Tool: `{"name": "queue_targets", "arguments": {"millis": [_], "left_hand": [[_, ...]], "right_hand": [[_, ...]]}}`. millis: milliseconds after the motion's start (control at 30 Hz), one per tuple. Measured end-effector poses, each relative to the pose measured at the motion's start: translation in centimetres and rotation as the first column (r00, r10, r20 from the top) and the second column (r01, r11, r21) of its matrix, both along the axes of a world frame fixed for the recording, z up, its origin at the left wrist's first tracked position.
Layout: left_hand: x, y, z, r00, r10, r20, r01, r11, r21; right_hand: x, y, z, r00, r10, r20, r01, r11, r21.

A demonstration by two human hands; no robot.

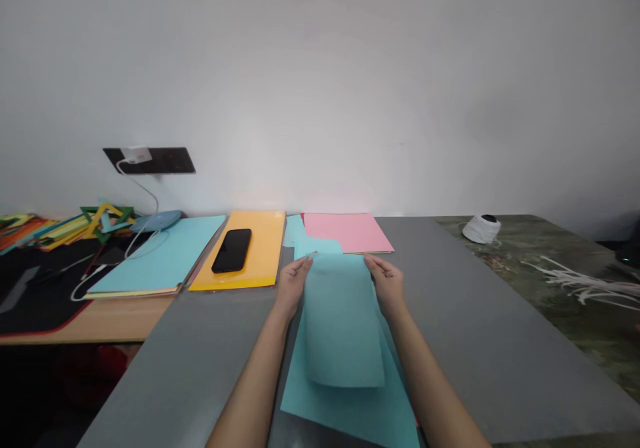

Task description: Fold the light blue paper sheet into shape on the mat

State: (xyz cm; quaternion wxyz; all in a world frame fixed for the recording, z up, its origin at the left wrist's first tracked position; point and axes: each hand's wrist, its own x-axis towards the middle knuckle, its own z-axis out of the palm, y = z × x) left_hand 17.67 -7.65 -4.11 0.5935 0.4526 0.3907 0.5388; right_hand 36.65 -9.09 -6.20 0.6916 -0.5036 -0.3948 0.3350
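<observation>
At lower centre, the left hand (291,289) and right hand (390,287) pinched blue paper (343,321), seemingly above another sheet (325,405).

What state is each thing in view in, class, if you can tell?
Held blue sheet, curved
Left hand, fingers closed on its upper left corner
Right hand, fingers closed on its upper right corner
Lower blue sheet, partly covered
Phone, lying flat, upper face dark
Yellow stack, flat beneath the phone
Pink sheet, flat
Charger, plugged in
White cords, lying loose
</observation>
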Motion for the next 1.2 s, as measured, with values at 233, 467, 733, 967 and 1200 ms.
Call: {"name": "queue_targets", "arguments": {"millis": [233,467,733,967,1200], "left_hand": [[-0.3,0.0,0.2,0.999,0.043,0.020,-0.043,0.999,0.029],[-0.5,0.4,-0.1,0.982,0.160,-0.097,-0.153,0.985,0.083],[-0.8,0.7,-0.2,0.966,0.227,-0.127,-0.218,0.973,0.080],[-0.7,0.7,0.1,0.963,0.236,-0.129,-0.228,0.971,0.077],[-0.5,0.5,-0.7,0.985,0.000,-0.171,-0.013,0.997,-0.080]], "right_hand": [[0.1,0.0,0.0,0.999,0.011,0.032,-0.010,1.000,-0.017],[0.0,-0.1,0.1,0.999,0.003,0.044,-0.003,1.000,-0.010],[-0.3,-0.3,0.4,0.997,0.058,0.044,-0.058,0.998,-0.009],[-0.3,-0.2,0.4,0.996,0.021,0.091,-0.019,1.000,-0.019],[0.2,0.1,-0.2,0.994,-0.037,0.101,0.039,0.999,-0.012]]}}
